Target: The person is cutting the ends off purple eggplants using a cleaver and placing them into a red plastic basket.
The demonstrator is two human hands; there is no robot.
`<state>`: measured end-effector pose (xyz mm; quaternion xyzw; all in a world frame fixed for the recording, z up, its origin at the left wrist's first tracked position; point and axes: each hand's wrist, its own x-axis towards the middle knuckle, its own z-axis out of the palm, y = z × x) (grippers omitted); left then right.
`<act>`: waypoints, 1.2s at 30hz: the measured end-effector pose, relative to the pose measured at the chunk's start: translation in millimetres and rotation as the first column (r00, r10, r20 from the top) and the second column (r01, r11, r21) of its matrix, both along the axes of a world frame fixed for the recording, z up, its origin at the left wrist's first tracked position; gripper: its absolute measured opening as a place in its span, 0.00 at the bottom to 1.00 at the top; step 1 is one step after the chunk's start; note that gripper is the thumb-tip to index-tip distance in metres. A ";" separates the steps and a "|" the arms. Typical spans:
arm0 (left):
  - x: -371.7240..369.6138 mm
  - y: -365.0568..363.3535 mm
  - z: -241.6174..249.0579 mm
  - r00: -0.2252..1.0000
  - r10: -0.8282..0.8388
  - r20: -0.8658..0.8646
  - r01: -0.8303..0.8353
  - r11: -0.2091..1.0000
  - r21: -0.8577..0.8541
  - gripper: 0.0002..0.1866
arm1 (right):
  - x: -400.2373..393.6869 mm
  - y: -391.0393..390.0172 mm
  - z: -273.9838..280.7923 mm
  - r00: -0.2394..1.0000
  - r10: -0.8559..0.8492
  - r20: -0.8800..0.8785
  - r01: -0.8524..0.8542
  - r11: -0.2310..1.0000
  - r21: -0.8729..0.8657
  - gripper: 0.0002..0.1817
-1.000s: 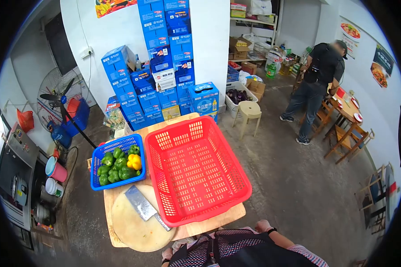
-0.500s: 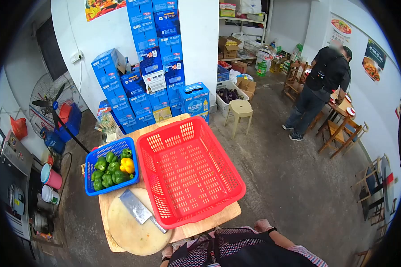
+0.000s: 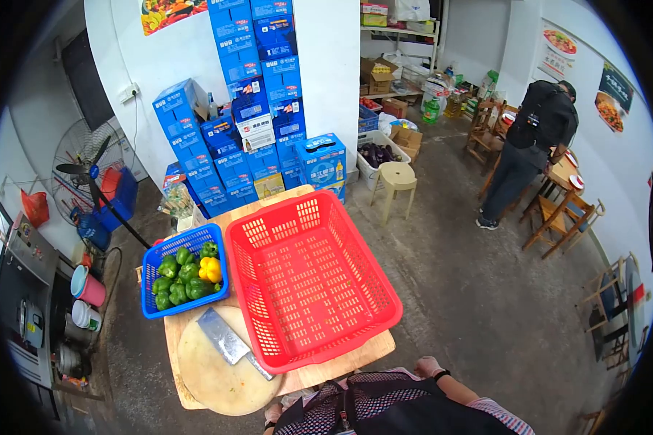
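My right hand [image 3: 427,365], in a clear glove, hangs beside my body past the red basket's near corner; its fingers are foreshortened. My left hand [image 3: 273,412] is low by the round chopping board [image 3: 218,384], mostly hidden by my clothing. On that board lies a cleaver [image 3: 223,336], its handle pointing toward the red basket. The large red plastic basket [image 3: 395,308] stands empty on the wooden table [image 3: 370,351]. To its left, a smaller blue basket [image 3: 150,293] holds several green bell peppers [image 3: 189,272] and a yellow bell pepper [image 3: 210,270]. Neither hand touches these things.
Blue cartons [image 3: 218,170] are stacked against the wall behind the table. A beige stool [image 3: 395,178] stands near a white crate of eggplants [image 3: 376,154]. A standing fan [image 3: 87,172] is at left. Another person [image 3: 530,138] bends over a small wooden table [image 3: 563,172] at right.
My view has shifted slightly, moving the scene a little to the right. The other person leans further over the small table. The baskets, peppers and cleaver stay in place.
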<state>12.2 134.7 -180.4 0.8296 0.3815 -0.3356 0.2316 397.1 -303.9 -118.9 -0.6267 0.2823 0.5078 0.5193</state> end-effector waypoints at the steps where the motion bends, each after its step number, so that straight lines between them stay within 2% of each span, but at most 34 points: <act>1: -1.1 -0.1 -0.4 1.000 0.004 0.002 -0.004 1.000 0.000 0.22 | -1.6 5.4 6.1 0.995 0.069 0.071 -0.066 0.997 -0.037 0.06; 5: -7.5 0.7 -1.5 1.000 0.018 -0.004 -0.017 1.000 0.020 0.21 | -4.4 25.2 27.2 0.935 0.276 0.223 -0.240 0.955 -0.175 0.06; 7: -10.7 3.1 -2.8 0.999 0.015 0.045 -0.017 0.999 0.036 0.20 | -4.5 30.7 33.2 0.901 0.347 0.258 -0.292 0.928 -0.231 0.06; 10: -9.5 2.8 7.2 0.998 0.029 -0.061 -0.030 0.999 -0.010 0.19 | -7.0 38.4 43.8 0.865 0.416 0.281 -0.335 0.895 -0.294 0.07; 14: -11.8 -0.4 11.4 0.995 0.060 -0.074 -0.061 0.998 -0.018 0.18 | -8.5 43.4 53.0 0.849 0.439 0.295 -0.340 0.881 -0.330 0.07; 16: -13.5 -3.4 19.7 0.993 0.097 -0.062 -0.099 0.995 -0.033 0.17 | -10.1 35.7 41.8 0.719 0.588 0.370 -0.462 0.802 -0.378 0.07; 18: -16.5 -4.5 23.5 0.991 0.119 -0.061 -0.122 0.992 -0.034 0.18 | -7.5 22.9 5.6 0.716 0.585 0.380 -0.479 0.808 -0.343 0.08; 20: -18.6 -6.0 24.1 0.988 0.141 -0.057 -0.143 0.989 -0.033 0.18 | -7.1 19.1 -7.7 0.713 0.580 0.395 -0.493 0.814 -0.306 0.08; 23: -20.1 -4.6 17.4 0.988 0.134 -0.076 -0.136 0.991 -0.014 0.17 | -6.6 28.3 4.8 0.743 0.566 0.357 -0.470 0.821 -0.325 0.09; 25: -19.3 -4.3 15.4 0.999 0.029 -0.016 -0.029 1.000 -0.007 0.16 | -6.0 36.1 17.9 0.742 0.585 0.326 -0.477 0.804 -0.356 0.10; 26: -18.8 -3.9 14.8 0.999 0.029 -0.015 -0.029 1.000 -0.007 0.16 | -5.4 38.4 22.5 0.740 0.593 0.317 -0.482 0.797 -0.365 0.10; 28: -12.2 -7.0 30.2 0.986 0.031 -0.163 -0.034 0.999 -0.019 0.16 | -3.6 42.4 28.7 0.738 0.604 0.302 -0.489 0.786 -0.377 0.10; 32: -21.0 -3.8 14.0 0.990 0.091 -0.112 -0.094 0.995 -0.025 0.17 | -2.1 46.5 32.3 0.722 0.629 0.288 -0.507 0.765 -0.398 0.11; 34: -18.0 -4.7 18.2 0.991 0.105 -0.081 -0.107 0.994 -0.017 0.18 | 0.0 44.6 24.3 0.595 0.743 0.306 -0.610 0.665 -0.431 0.11; 36: -15.9 -4.5 18.7 0.992 0.098 -0.082 -0.099 0.995 -0.007 0.18 | 0.2 41.1 17.7 0.573 0.749 0.331 -0.618 0.661 -0.425 0.10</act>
